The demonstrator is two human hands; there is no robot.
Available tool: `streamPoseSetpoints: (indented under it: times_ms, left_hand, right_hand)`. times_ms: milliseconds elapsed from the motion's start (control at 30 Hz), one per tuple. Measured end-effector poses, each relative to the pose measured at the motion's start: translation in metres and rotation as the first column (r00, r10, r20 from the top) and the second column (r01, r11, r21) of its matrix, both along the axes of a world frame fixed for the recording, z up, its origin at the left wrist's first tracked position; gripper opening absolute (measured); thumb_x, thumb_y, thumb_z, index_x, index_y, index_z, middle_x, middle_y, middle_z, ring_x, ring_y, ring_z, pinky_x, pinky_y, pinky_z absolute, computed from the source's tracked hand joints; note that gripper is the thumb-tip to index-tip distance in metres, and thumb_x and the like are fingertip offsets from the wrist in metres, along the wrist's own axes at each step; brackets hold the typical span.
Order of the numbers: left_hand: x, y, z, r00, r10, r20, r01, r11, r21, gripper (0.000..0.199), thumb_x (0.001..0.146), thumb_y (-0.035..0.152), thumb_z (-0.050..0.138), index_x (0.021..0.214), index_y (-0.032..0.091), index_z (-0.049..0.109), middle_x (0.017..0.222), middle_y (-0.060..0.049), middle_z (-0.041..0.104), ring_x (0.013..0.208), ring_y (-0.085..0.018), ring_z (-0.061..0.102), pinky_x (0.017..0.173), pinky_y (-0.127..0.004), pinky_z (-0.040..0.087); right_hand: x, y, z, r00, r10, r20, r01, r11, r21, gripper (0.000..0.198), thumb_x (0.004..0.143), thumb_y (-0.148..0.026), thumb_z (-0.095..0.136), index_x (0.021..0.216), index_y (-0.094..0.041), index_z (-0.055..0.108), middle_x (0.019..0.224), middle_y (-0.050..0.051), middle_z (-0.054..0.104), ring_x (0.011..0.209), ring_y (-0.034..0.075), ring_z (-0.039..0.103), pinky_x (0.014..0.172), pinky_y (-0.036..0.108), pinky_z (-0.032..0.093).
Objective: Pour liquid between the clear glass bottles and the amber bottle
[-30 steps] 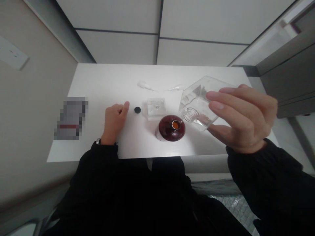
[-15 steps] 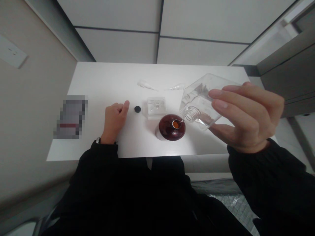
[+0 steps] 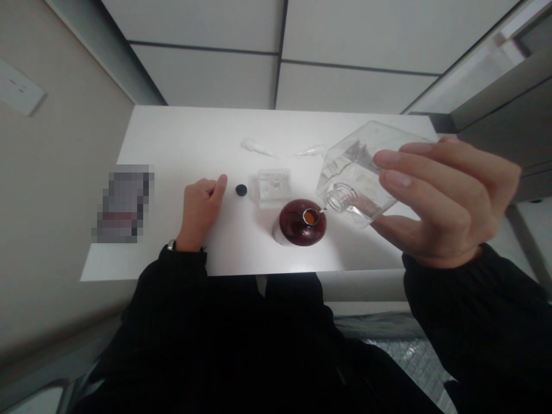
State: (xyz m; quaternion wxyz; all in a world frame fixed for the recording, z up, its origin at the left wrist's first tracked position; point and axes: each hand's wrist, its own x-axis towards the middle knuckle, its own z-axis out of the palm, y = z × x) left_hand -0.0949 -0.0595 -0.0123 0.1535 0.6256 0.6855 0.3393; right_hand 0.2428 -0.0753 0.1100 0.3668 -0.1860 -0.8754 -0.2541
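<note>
My right hand [image 3: 452, 201] grips a clear square bottle [image 3: 362, 149], tipped with its threaded mouth down to the left. A thin stream of clear liquid runs from that mouth to the opening of a brown bottle [image 3: 297, 229], which stands upright on the white table [image 3: 181, 135]. The two bottle mouths are close together but look apart. My left hand [image 3: 202, 204] rests on the table as a closed fist, thumb on top, with nothing showing in it. Nearest to it lies a small black cap [image 3: 241, 190].
Behind the brown bottle sits a small clear square box or lid [image 3: 275, 185]. Farther back lie two clear tapered pieces, a left one [image 3: 257, 148] and a right one [image 3: 308, 151]. A blurred-out flat object [image 3: 123, 204] lies at the table's left.
My right hand and the clear bottle have shifted slightly to the right, the bottle still tipped and liquid still running. My left hand stays where it was on the table.
</note>
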Motion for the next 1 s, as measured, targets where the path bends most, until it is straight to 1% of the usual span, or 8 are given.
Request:
streamPoseSetpoints:
  times_ms: [333, 467, 567, 633, 733, 867, 933, 1000]
  left_hand:
    - [0.0, 0.001, -0.001, 1.0, -0.007, -0.012, 0.007, 1.0, 0.024, 0.056, 0.097, 0.038, 0.056, 0.052, 0.022, 0.027, 0.049, 0.002, 0.032, 0.05, -0.013, 0.03, 0.059, -0.037, 0.02]
    - [-0.001, 0.0, -0.001, 1.0, -0.014, -0.006, 0.014, 0.999, 0.037, 0.055, 0.097, 0.038, 0.055, 0.052, 0.022, 0.027, 0.049, 0.002, 0.032, 0.05, -0.013, 0.03, 0.059, -0.037, 0.02]
    - [-0.001, 0.0, -0.001, 1.0, -0.015, 0.002, 0.015, 0.999, 0.039, 0.055, 0.097, 0.039, 0.055, 0.052, 0.022, 0.027, 0.049, 0.002, 0.031, 0.051, -0.013, 0.029, 0.059, -0.037, 0.02]
    - [-0.001, 0.0, -0.001, 1.0, -0.01, 0.001, 0.01, 0.999, 0.032, 0.056, 0.097, 0.039, 0.055, 0.052, 0.022, 0.027, 0.049, 0.002, 0.03, 0.051, -0.013, 0.03, 0.059, -0.037, 0.02]
    - [0.0, 0.001, -0.002, 1.0, -0.001, -0.011, 0.001, 1.0, 0.022, 0.057, 0.098, 0.038, 0.057, 0.051, 0.021, 0.027, 0.049, 0.002, 0.031, 0.05, -0.013, 0.03, 0.059, -0.037, 0.019]
    - [0.001, 0.001, 0.0, 1.0, 0.01, -0.004, -0.01, 1.0, 0.013, 0.058, 0.098, 0.034, 0.058, 0.051, 0.021, 0.026, 0.049, 0.002, 0.03, 0.051, -0.012, 0.03, 0.06, -0.037, 0.019]
    - [0.002, 0.0, 0.002, 1.0, 0.008, -0.003, -0.008, 1.0, 0.003, 0.058, 0.098, 0.033, 0.059, 0.051, 0.022, 0.026, 0.05, 0.002, 0.03, 0.051, -0.013, 0.029, 0.06, -0.037, 0.019]
    - [0.002, 0.0, 0.004, 1.0, 0.006, -0.014, -0.006, 1.0, -0.012, 0.059, 0.099, 0.031, 0.059, 0.051, 0.022, 0.026, 0.05, 0.003, 0.029, 0.051, -0.013, 0.029, 0.06, -0.037, 0.019]
  right_hand:
    - [-0.002, 0.003, 0.005, 1.0, 0.012, -0.006, -0.011, 1.0, 0.021, 0.027, 0.099, -0.01, 0.066, 0.124, -0.019, 0.065, 0.161, -0.007, 0.053, 0.15, 0.008, 0.05, 0.132, 0.02, 0.039]
    - [-0.001, 0.006, 0.003, 0.999, 0.012, -0.03, -0.01, 0.998, 0.064, 0.02, 0.109, -0.023, 0.055, 0.125, -0.021, 0.066, 0.157, -0.008, 0.057, 0.148, 0.008, 0.053, 0.129, 0.021, 0.042]
    - [0.001, 0.008, 0.002, 0.998, -0.001, -0.058, 0.006, 0.996, 0.094, 0.019, 0.11, -0.029, 0.055, 0.125, -0.026, 0.067, 0.153, -0.011, 0.061, 0.139, 0.009, 0.061, 0.123, 0.022, 0.049]
    - [0.002, 0.008, 0.003, 0.999, -0.01, -0.048, 0.014, 0.996, 0.086, 0.019, 0.107, -0.027, 0.06, 0.125, -0.025, 0.067, 0.153, -0.011, 0.061, 0.138, 0.01, 0.063, 0.122, 0.023, 0.05]
    - [0.002, 0.009, 0.005, 0.999, 0.017, -0.028, -0.014, 0.996, 0.087, 0.017, 0.105, -0.023, 0.063, 0.122, -0.024, 0.067, 0.156, -0.01, 0.058, 0.143, 0.011, 0.059, 0.124, 0.024, 0.048]
    - [0.001, 0.011, 0.008, 0.999, 0.04, -0.02, -0.038, 0.995, 0.096, 0.023, 0.1, -0.015, 0.068, 0.123, -0.019, 0.066, 0.156, -0.006, 0.058, 0.145, 0.009, 0.056, 0.127, 0.021, 0.045]
    - [0.001, 0.011, 0.008, 0.999, 0.049, -0.017, -0.047, 0.994, 0.101, 0.02, 0.105, -0.022, 0.063, 0.124, -0.018, 0.066, 0.155, -0.004, 0.059, 0.145, 0.01, 0.056, 0.126, 0.022, 0.045]
    - [0.002, 0.011, 0.008, 0.999, 0.047, -0.023, -0.045, 0.994, 0.101, 0.023, 0.11, -0.033, 0.055, 0.124, -0.02, 0.067, 0.155, -0.006, 0.059, 0.145, 0.01, 0.056, 0.125, 0.024, 0.046]
